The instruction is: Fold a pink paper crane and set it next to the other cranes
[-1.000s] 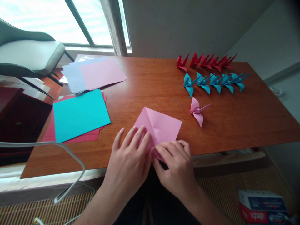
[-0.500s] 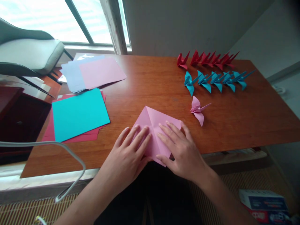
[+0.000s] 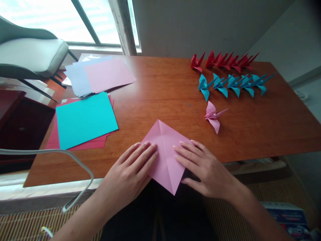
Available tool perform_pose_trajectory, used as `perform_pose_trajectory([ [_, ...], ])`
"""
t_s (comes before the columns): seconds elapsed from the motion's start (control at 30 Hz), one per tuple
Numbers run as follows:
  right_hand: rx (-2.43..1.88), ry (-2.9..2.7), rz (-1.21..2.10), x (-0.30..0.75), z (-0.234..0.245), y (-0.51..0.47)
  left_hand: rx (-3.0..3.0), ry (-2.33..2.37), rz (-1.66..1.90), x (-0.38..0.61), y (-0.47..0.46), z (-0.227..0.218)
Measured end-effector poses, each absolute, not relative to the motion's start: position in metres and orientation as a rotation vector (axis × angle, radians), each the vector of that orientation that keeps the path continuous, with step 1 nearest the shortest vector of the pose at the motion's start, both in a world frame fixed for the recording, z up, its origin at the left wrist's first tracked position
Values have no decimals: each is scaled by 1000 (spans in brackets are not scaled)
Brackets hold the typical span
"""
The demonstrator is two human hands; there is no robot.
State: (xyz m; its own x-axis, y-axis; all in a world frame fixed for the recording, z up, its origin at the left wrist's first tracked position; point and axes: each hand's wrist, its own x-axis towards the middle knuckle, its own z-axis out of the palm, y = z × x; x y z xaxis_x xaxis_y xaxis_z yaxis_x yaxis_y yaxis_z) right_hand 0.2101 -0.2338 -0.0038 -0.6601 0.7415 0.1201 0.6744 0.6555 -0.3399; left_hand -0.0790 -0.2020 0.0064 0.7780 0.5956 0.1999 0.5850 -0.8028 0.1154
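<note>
A creased sheet of pink paper (image 3: 167, 164) lies turned like a diamond at the table's front edge, its near corner sticking out past the edge. A fold line runs down its middle. My left hand (image 3: 135, 164) rests flat on the left part of the sheet, fingers stretched out. On the right part lies my right hand (image 3: 200, 164), fingers spread and thumb below by the sheet's lower right edge. Beyond my right hand stands a pink paper crane (image 3: 212, 116).
On the wooden table (image 3: 163, 90), a row of blue paper cranes (image 3: 233, 86) and a row of red paper cranes (image 3: 222, 62) stand back right. Turquoise paper (image 3: 86, 120) over red sheets and a pile of pale paper (image 3: 107, 77) lie left. A white cable (image 3: 80, 164) loops front left.
The pink sheet has moved slightly toward me and lies more spread out. Both hands have slid apart and nearer, and more of the sheet's middle shows between them.
</note>
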Motion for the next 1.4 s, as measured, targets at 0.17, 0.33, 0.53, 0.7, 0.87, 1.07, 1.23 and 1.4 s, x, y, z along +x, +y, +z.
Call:
perform_pose_trajectory([
  [0.17,-1125,-2540,308,211,-6,-233,2912,952,407,-81,-202,5],
  [0.33,-1072,-2408,334,212,-10,-227,2796,916,517,-85,-195,3],
  [0.53,-1203,-2056,480,203,-13,-218,2417,1008,731,-83,-190,3],
  [0.7,-1538,-1750,533,187,-9,-208,2283,1345,844,-72,-192,2],
  [0.87,-1615,-1753,493,178,-5,-198,2643,1524,710,-47,-201,17],
  [1.07,-1594,-1907,388,173,-2,-196,2763,1406,396,-17,-218,25],
  [1.23,-1631,-1995,288,172,0,-201,2733,1417,319,-9,-219,9],
  [1.4,-1604,-2026,191,171,0,-203,2704,1409,298,-9,-217,6],
])
